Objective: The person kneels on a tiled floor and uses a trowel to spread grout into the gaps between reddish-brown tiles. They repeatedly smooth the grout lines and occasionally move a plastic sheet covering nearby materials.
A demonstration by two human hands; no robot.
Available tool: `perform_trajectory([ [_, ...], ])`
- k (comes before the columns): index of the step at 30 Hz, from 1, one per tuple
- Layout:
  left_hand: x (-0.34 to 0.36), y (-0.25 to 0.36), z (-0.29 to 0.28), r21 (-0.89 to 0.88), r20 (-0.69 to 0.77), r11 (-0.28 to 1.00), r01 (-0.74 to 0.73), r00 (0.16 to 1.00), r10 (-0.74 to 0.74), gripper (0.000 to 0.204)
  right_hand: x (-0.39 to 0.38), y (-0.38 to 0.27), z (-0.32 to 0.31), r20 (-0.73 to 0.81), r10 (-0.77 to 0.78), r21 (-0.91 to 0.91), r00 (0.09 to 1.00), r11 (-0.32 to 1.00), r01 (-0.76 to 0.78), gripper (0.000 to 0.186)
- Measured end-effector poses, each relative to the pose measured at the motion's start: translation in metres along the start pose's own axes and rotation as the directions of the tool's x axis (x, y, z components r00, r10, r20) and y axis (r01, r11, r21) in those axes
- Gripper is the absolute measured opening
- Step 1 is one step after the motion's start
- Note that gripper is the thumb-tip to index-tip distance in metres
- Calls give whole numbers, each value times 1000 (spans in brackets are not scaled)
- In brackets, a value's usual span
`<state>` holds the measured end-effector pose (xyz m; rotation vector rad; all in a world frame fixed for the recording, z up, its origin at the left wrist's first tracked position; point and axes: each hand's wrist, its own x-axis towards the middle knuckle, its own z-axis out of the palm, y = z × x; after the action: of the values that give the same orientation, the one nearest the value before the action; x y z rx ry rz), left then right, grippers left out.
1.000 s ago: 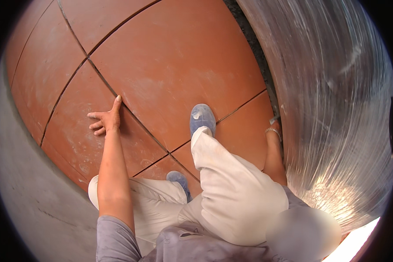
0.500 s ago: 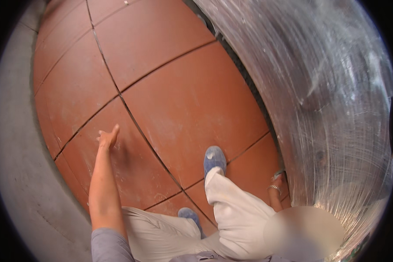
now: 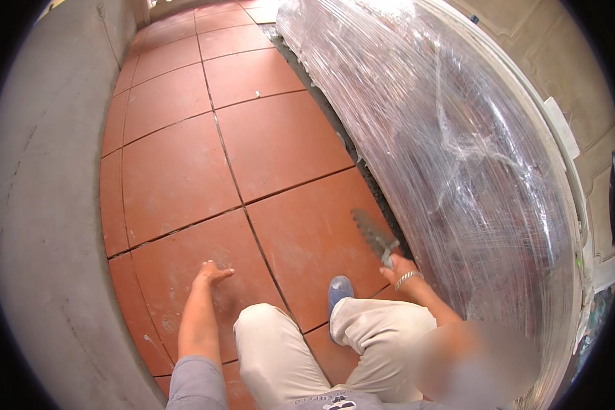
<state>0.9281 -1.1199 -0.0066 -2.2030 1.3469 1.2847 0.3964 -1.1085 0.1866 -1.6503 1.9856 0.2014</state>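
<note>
My right hand point(image 3: 400, 268), with a bracelet at the wrist, grips a trowel point(image 3: 373, 231) close to the wrapped bulk on the right. The trowel's grey blade is somewhat blurred, has an uneven edge and points up and left over the floor. My left hand point(image 3: 213, 272) hangs empty above a terracotta tile point(image 3: 198, 246), its fingers apart. Large reddish tiles point(image 3: 290, 133) cover the floor, split by dark joints. Whitish smears mark several tiles near my left hand.
A grey wall point(image 3: 41, 205) bounds the left side. Along the right stands a large bulk under clear plastic film point(image 3: 451, 157), with a dark gap point(image 3: 352, 147) at its foot. A panelled door-like surface point(image 3: 560, 55) lies beyond. My blue shoe point(image 3: 340, 290) rests on the tiles.
The view has tilted up, showing more floor ahead. My right hand has come forward from beside the film, bringing the trowel into clear view. My left hand stays empty over the tiles.
</note>
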Motion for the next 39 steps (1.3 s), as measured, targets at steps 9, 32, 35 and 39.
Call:
perform_trajectory([
  [9, -8, 19, -9, -3, 126, 995, 104, 987, -102, 119, 51, -55, -48, 45, -60, -104, 997, 992, 65, 38],
  [32, 47, 29, -49, 47, 150, 986, 161, 975, -166, 84, 629, -218, -44, -219, 348, 161, 911, 934, -319, 46],
  [35, 80, 32, -73, 75, 183, 980, 183, 964, -194, 80, 671, -238, -53, -285, 301, 159, 910, 951, -265, 49],
  [39, 133, 40, -104, 103, 187, 981, 166, 965, -183, 74, 734, -272, -73, -348, 307, 174, 886, 950, -261, 60],
])
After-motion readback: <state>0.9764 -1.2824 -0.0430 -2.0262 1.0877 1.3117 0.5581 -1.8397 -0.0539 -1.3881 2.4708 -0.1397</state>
